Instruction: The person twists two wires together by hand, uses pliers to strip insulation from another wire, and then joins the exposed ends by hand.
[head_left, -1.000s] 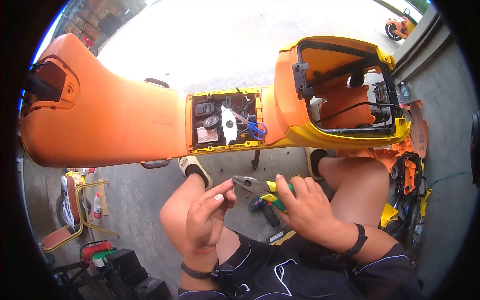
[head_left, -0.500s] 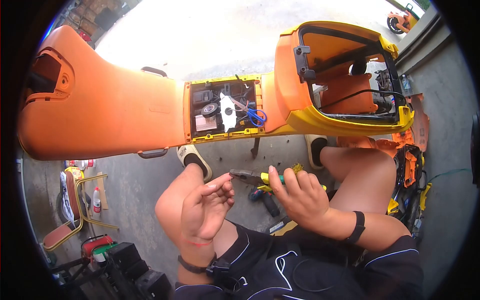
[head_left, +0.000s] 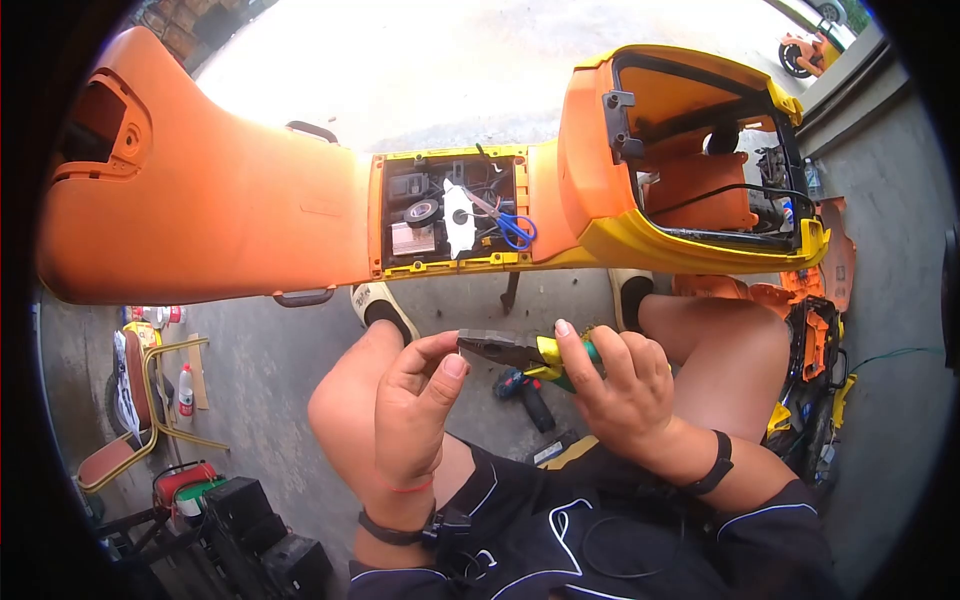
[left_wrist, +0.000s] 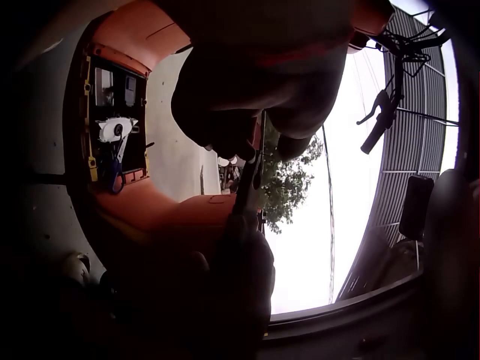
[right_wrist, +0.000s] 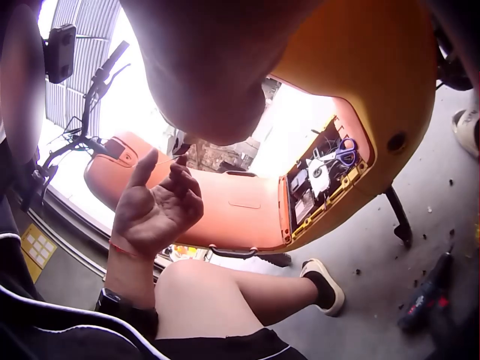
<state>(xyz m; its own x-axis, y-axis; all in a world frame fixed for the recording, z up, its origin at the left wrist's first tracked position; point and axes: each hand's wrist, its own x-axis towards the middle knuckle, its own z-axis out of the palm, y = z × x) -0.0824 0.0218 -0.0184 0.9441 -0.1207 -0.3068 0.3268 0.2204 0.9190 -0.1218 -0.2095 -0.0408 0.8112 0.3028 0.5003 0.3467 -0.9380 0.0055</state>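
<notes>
My right hand [head_left: 625,385] grips combination pliers [head_left: 500,346] by their green and yellow handles, jaws pointing left. At the jaw tip, my left hand [head_left: 415,400] pinches a small thin pale piece [head_left: 460,352] between thumb and forefinger, its forefinger right at the metal. What this piece is, I cannot tell. The right wrist view shows the left hand [right_wrist: 157,214] palm up beside the jaws. Both hands are raised above the lap. Beyond them lies an orange and yellow scooter body [head_left: 250,220] with an uncovered compartment [head_left: 400,265] in its middle.
Blue-handled scissors [head_left: 515,230], a roll of tape [head_left: 422,212] and a torn white sheet [head_left: 460,225] lie over the compartment. A cordless drill [head_left: 530,400] is on the floor between the legs. A chair [head_left: 110,462] and a bottle [head_left: 186,390] stand left; orange panels [head_left: 835,260] lie right.
The pliers and both hands have shifted slightly upward in the head view. The left thumb has come up closer to the jaw tip, and the pliers have turned a little.
</notes>
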